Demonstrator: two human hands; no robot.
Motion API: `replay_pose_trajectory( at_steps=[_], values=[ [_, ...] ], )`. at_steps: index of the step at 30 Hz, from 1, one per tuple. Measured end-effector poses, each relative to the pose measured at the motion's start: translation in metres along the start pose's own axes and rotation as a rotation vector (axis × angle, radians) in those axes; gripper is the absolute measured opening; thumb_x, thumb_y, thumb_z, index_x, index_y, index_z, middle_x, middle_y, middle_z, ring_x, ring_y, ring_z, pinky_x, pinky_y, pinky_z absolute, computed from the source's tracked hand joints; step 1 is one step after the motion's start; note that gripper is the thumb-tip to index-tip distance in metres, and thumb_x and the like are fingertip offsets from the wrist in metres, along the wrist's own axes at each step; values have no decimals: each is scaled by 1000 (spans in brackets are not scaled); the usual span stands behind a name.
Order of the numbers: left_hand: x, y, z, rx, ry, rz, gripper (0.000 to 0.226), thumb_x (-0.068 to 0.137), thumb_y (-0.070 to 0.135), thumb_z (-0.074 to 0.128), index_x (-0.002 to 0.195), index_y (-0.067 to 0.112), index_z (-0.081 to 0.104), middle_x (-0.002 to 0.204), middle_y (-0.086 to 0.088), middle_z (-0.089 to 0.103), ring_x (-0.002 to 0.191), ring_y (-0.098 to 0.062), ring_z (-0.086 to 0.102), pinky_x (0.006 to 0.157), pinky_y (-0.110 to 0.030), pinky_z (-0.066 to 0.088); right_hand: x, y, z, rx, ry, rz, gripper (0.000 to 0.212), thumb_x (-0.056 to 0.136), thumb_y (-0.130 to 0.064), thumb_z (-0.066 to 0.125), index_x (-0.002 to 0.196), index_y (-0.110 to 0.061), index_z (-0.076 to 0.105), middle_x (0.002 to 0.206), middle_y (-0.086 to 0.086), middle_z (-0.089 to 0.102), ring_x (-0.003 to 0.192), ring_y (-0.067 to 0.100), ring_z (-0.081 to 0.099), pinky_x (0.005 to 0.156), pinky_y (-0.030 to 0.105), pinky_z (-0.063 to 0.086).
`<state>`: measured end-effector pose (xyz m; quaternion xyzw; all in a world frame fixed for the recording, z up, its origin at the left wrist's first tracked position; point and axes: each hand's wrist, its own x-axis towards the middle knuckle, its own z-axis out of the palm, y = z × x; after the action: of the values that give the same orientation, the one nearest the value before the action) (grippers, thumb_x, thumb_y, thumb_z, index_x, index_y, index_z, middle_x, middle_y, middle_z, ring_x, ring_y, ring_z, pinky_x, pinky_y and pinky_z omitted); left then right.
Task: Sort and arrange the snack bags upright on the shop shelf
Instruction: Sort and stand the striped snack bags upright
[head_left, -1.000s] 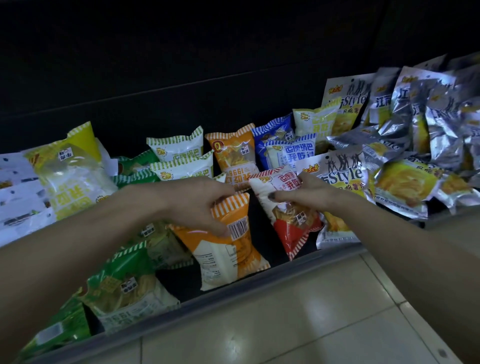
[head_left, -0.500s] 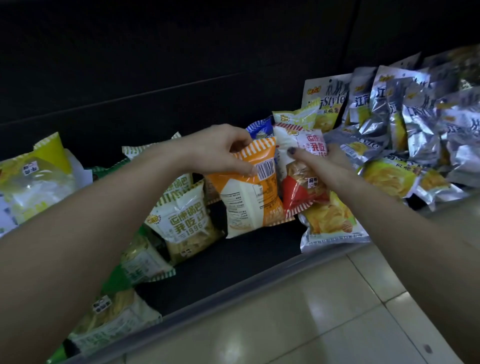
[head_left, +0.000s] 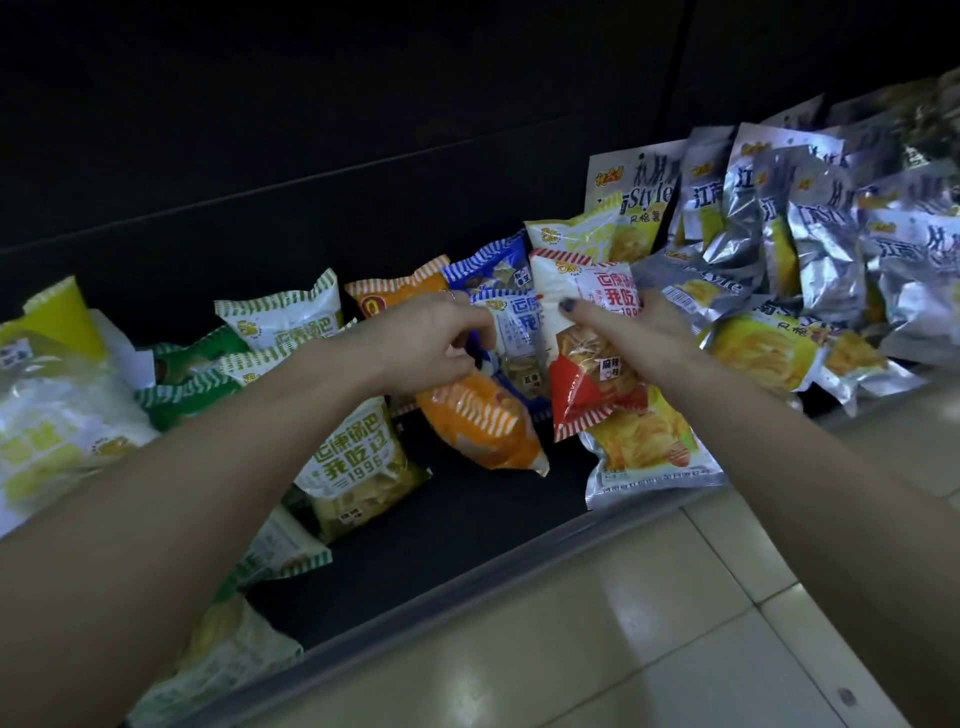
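Dark shelf (head_left: 467, 525); forearms hide green bags (head_left: 280, 545).

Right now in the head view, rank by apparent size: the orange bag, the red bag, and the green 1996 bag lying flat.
1. green 1996 bag, though it lies nearer the camera
2. red bag and orange bag: too alike to rank, both partly covered by the hands

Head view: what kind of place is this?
Most likely a small shop aisle: a low dark shelf stocked with many branded snack bags, repeated silver bags grouped at right, and a tiled floor in front.
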<state>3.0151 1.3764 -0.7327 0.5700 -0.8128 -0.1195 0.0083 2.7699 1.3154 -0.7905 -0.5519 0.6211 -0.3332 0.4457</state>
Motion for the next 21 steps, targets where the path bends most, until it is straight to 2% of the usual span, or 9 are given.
replay_pose_trajectory(
  at_steps=[2,4,7,9,12,15,18,21],
  values=[
    [-5,1,1,140,-11,-55,22,98,37,59,118,29,61,106,6,55,100,-14,53,85,-37,49,1,2,2,15,-17,9,95,55,-72,83,128,-23,47,111,-6,69,101,21,69,97,47,55],
    [-13,6,2,226,-26,-165,34,100,53,48,122,29,59,104,1,57,97,-19,57,79,-40,52,2,3,4,15,-33,8,100,55,-71,84,131,-22,44,113,-5,69,102,22,69,98,47,54],
    [-24,15,6,220,-190,-301,55,95,70,42,134,32,50,125,-5,55,109,-24,58,86,-40,53,3,3,6,-27,-28,13,117,49,-77,81,140,-19,37,120,-2,67,108,24,67,101,48,52],
    [-28,18,7,270,-282,-295,65,91,74,46,139,30,46,131,-6,53,114,-24,56,90,-40,52,3,3,8,-29,-38,22,122,46,-79,81,142,-18,37,121,-2,67,110,26,66,102,49,51],
    [-30,23,7,237,-279,-340,80,87,80,45,145,25,39,137,-10,49,119,-27,54,91,-37,50,1,2,12,-31,-86,36,113,46,-77,82,136,-21,44,112,-3,71,102,24,70,100,48,53],
    [-29,37,18,153,-312,-461,95,85,87,33,158,27,25,154,-14,36,134,-34,46,91,-37,44,1,3,15,-49,-113,40,114,52,-75,82,141,-19,40,111,-4,70,103,22,68,101,47,51],
    [-29,45,34,93,-270,-459,95,85,83,44,159,30,19,161,-12,24,140,-36,40,100,-39,44,0,2,17,-75,-106,38,105,53,-76,80,136,-21,46,111,-3,69,102,22,67,100,47,51],
    [-30,38,37,70,-167,-412,77,90,58,63,153,33,28,158,-9,23,132,-34,47,87,-37,47,0,2,18,-52,-109,48,114,45,-80,80,137,-22,47,111,-4,71,103,22,68,100,47,52]
  ],
)
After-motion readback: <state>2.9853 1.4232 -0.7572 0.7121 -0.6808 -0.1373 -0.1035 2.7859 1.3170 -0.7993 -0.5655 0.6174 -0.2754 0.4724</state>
